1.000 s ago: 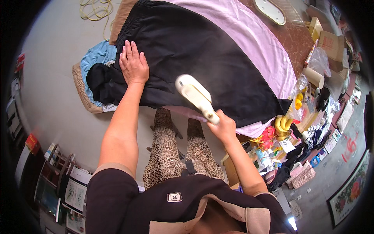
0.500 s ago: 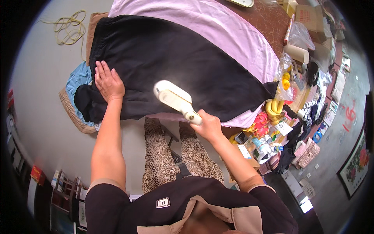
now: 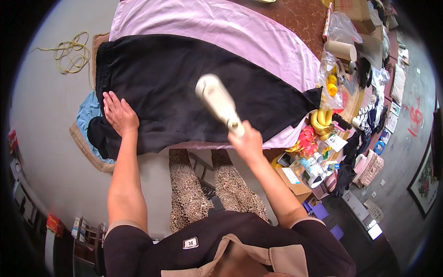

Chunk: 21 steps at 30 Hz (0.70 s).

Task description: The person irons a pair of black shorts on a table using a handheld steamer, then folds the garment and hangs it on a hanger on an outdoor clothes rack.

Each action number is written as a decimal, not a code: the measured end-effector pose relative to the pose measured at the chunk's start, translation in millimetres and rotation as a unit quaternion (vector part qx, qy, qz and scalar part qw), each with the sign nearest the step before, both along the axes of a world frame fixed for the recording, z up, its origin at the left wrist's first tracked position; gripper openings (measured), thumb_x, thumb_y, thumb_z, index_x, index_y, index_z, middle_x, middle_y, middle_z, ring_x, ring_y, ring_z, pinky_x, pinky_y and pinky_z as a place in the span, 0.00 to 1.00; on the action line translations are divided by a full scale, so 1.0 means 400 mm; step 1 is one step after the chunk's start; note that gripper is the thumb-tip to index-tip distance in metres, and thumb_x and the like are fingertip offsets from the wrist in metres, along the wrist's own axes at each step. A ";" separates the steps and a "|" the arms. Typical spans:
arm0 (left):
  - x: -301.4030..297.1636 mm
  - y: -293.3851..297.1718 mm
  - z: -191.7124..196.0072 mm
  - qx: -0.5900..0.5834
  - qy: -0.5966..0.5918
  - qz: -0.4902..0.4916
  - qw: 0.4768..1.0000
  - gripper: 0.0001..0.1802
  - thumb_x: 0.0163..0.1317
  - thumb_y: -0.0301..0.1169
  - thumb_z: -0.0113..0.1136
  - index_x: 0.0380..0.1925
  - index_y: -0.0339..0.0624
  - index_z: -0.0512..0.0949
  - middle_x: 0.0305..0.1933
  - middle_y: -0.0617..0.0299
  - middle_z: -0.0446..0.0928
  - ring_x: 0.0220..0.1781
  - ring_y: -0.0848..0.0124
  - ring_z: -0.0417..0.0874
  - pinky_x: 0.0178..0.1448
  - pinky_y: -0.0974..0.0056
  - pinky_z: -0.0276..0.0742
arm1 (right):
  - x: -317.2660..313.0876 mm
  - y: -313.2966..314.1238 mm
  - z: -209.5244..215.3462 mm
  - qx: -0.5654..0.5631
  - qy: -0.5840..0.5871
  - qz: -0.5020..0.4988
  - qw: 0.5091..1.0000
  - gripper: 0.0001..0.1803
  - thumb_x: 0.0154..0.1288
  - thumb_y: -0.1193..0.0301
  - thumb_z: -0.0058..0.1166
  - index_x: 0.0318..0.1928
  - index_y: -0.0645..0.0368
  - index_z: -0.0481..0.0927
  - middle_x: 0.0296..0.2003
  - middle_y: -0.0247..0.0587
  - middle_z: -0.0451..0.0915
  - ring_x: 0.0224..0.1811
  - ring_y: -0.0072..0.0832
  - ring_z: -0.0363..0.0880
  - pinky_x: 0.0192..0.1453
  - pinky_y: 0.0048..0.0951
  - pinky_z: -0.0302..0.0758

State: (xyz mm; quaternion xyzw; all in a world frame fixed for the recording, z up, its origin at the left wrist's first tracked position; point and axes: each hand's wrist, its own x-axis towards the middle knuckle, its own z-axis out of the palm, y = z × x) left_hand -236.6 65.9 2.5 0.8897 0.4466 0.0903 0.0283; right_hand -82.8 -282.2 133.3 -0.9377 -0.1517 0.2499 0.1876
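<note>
Over the near side of the reddish-brown table (image 3: pixel 300 18), I log the black garment (image 3: pixel 175 69) spread on the pink cloth (image 3: pixel 221 18), gathered edge to the left, right end near the bananas (image 3: pixel 320 121). Left hand (image 3: pixel 121 114): open, palm down on the garment close to its left edge. Right hand (image 3: pixel 247 144): wrapped round the handle of the pale handheld appliance (image 3: pixel 217 99), whose blurred head is over the garment's middle; contact with the fabric I cannot confirm.

Progress, my judgement: laying out is done. The broad upper part reads mostly smooth; the lower left, beside the left hand, looks bunched where it overlaps the blue cloth (image 3: pixel 87 113), so I put that portion down as remaining. The underside is hidden from me. Estimate: partway.

Writing: I note a badge (image 3: pixel 190 243) with one character on the dark shirt (image 3: pixel 129 251), large red marks (image 3: pixel 414 120) on the grey wall (image 3: pixel 397 184), a white card (image 3: pixel 336 142) right of the dragon fruit (image 3: pixel 305 143), and a pale label on the carton (image 3: pixel 300 190) by the right forearm. Fine print is too small for me to read; I find no legible marking on the appliance or the garment
</note>
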 end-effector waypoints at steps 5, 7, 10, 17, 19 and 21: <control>-0.002 0.002 0.003 0.005 -0.001 -0.002 1.000 0.30 0.76 0.42 0.39 0.75 0.42 0.60 0.82 0.59 0.52 0.79 0.57 0.56 0.79 0.55 0.49 | -0.058 -0.043 0.028 0.016 0.014 0.111 0.994 0.20 0.52 0.58 0.69 0.34 0.57 0.75 0.26 0.50 0.82 0.29 0.46 0.84 0.31 0.45 0.79; -0.001 0.001 0.003 0.008 0.002 -0.006 1.000 0.30 0.76 0.41 0.39 0.74 0.41 0.61 0.82 0.59 0.53 0.79 0.57 0.57 0.79 0.55 0.50 | 0.017 0.014 -0.003 0.046 -0.032 0.098 0.994 0.18 0.53 0.60 0.67 0.34 0.57 0.75 0.26 0.51 0.82 0.30 0.47 0.84 0.33 0.46 0.80; 0.010 0.001 0.005 0.008 -0.005 -0.011 1.000 0.30 0.76 0.41 0.40 0.74 0.41 0.61 0.82 0.58 0.53 0.78 0.56 0.58 0.79 0.55 0.51 | 0.141 0.141 -0.017 0.035 -0.084 -0.022 0.996 0.16 0.56 0.62 0.65 0.31 0.60 0.75 0.25 0.58 0.81 0.29 0.56 0.82 0.32 0.50 0.77; 0.001 0.002 0.008 0.010 -0.004 -0.011 1.000 0.30 0.77 0.40 0.39 0.74 0.41 0.60 0.81 0.55 0.54 0.78 0.54 0.58 0.79 0.54 0.52 | 0.010 0.085 0.018 -0.008 0.050 0.027 0.998 0.20 0.55 0.57 0.66 0.36 0.59 0.75 0.29 0.54 0.83 0.34 0.52 0.84 0.38 0.50 0.79; 0.001 0.000 0.011 0.002 0.002 -0.010 1.000 0.30 0.76 0.40 0.39 0.74 0.40 0.60 0.81 0.55 0.53 0.79 0.54 0.57 0.79 0.54 0.51 | -0.046 0.044 0.037 0.005 0.072 0.077 0.994 0.19 0.54 0.57 0.67 0.35 0.57 0.75 0.29 0.50 0.83 0.32 0.48 0.85 0.36 0.47 0.80; 0.002 0.002 0.016 -0.006 0.000 -0.008 1.000 0.30 0.76 0.40 0.38 0.74 0.40 0.60 0.81 0.54 0.52 0.79 0.54 0.56 0.79 0.54 0.50 | -0.048 0.038 0.020 0.031 0.034 0.104 0.993 0.18 0.52 0.59 0.68 0.33 0.57 0.75 0.27 0.49 0.83 0.30 0.46 0.85 0.33 0.45 0.80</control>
